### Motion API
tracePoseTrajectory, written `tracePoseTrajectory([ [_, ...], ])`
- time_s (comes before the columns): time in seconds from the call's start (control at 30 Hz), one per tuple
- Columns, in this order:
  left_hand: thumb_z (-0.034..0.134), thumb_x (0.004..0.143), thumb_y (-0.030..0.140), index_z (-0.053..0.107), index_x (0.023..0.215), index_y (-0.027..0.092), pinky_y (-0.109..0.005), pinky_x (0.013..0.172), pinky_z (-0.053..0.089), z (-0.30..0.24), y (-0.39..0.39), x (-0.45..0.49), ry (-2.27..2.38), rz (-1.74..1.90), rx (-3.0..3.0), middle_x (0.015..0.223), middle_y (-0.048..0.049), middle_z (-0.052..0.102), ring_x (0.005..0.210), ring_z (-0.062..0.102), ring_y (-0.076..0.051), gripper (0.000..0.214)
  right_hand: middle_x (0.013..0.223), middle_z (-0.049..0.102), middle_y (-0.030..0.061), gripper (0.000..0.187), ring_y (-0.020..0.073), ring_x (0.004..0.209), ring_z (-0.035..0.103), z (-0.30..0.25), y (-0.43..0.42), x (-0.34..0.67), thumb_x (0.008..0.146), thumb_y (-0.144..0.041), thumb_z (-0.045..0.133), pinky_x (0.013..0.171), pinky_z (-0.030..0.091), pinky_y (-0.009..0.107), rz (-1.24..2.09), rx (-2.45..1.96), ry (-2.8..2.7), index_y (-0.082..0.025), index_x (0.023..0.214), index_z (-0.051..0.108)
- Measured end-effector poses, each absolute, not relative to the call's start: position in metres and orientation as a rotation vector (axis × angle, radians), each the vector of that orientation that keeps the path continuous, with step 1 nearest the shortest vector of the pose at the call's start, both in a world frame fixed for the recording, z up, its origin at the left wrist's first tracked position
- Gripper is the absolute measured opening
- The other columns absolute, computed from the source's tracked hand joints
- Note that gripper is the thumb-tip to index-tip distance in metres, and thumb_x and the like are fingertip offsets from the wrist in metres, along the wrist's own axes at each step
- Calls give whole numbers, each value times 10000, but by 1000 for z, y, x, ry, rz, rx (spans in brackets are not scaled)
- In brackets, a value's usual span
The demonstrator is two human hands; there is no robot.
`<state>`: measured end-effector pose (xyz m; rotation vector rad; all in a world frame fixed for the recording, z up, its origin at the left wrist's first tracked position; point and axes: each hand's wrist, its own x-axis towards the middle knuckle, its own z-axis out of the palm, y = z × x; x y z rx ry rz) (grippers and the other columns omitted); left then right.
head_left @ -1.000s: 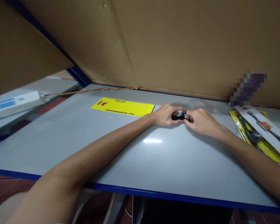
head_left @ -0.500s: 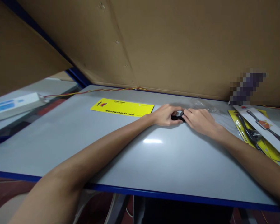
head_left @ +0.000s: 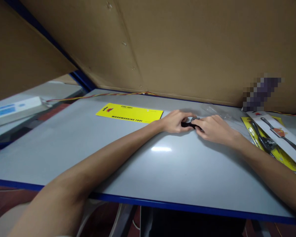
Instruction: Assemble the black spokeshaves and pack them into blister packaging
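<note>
Both hands meet over the table around a black spokeshave [head_left: 186, 124], mostly hidden by the fingers. My left hand [head_left: 174, 121] is closed around its left part, thumb in front and fingers behind. With bent fingers, my right hand [head_left: 214, 129] grips the tool's middle and right side; exactly what those fingertips press on cannot be made out. Left of the hands lies a flat yellow card [head_left: 129, 113] printed with "WOODWORKING TOOL". Thin clear plastic [head_left: 218, 111] lies just behind my right hand.
At the right, a packaged spokeshave [head_left: 267, 143] lies under a white card [head_left: 281, 135] with a tool picture. A cardboard wall [head_left: 177, 49] closes the table's back. Red and yellow wires [head_left: 101, 95] run along it to a white power strip [head_left: 14, 110] at left.
My right hand has shifted slightly and turned on the spokeshave, with its wrist a little farther right, uncovering more of the tool's middle. My left hand keeps its hold in place.
</note>
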<state>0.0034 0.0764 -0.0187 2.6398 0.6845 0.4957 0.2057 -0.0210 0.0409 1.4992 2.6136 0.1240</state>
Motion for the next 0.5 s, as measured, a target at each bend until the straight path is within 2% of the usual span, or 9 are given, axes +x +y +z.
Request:
tracePoseTrajectory([
  [0.1, 598, 852, 521, 708, 1300, 167, -275, 637, 378, -18, 76, 4, 686, 486, 2644, 722, 14, 613, 632, 530, -152, 581, 1071, 817, 97, 388, 228, 812, 698, 40, -18, 211, 1013, -229, 454, 635, 275, 342, 188, 1538, 2616, -206, 1308, 704],
  [0.27, 608, 852, 534, 705, 1281, 166, -279, 636, 376, -18, 76, 4, 686, 480, 2647, 734, 14, 615, 632, 518, -149, 574, 1079, 815, 95, 343, 235, 819, 699, 40, -16, 216, 993, -227, 471, 621, 256, 354, 255, 1562, 2572, -199, 1225, 722],
  [0.43, 598, 847, 537, 700, 1317, 153, -278, 632, 380, -17, 75, 4, 695, 469, 2639, 718, 10, 618, 622, 529, -154, 616, 1054, 818, 95, 299, 235, 823, 713, 40, -19, 215, 995, -233, 490, 616, 240, 362, 205, 1454, 2584, -196, 1141, 748],
  [0.5, 594, 843, 534, 702, 1323, 154, -279, 633, 384, -17, 75, 4, 694, 475, 2637, 722, 9, 623, 624, 538, -156, 622, 1073, 820, 93, 305, 231, 819, 715, 39, -21, 214, 1000, -234, 490, 614, 238, 361, 175, 1417, 2607, -206, 1164, 746],
])
